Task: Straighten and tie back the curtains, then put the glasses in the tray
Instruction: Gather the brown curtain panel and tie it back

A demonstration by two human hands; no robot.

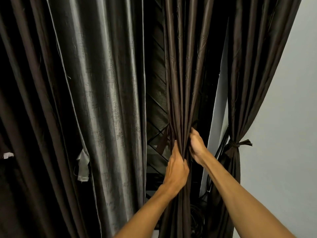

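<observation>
Presently my left hand (176,166) and my right hand (197,145) both clench the gathered folds of the dark brown satin curtain panel (181,83), left lower, right just above, the bunched cloth pinched between them. A second brown curtain (243,83) hangs right, tied with a matching fabric band (235,144). Grey sheened drape (103,83) hangs left.

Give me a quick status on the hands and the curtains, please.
Both hands, left and right, bunching the middle brown curtain. Its tie strip hanging loose. Far right curtain already tied. Nothing in the way.
</observation>
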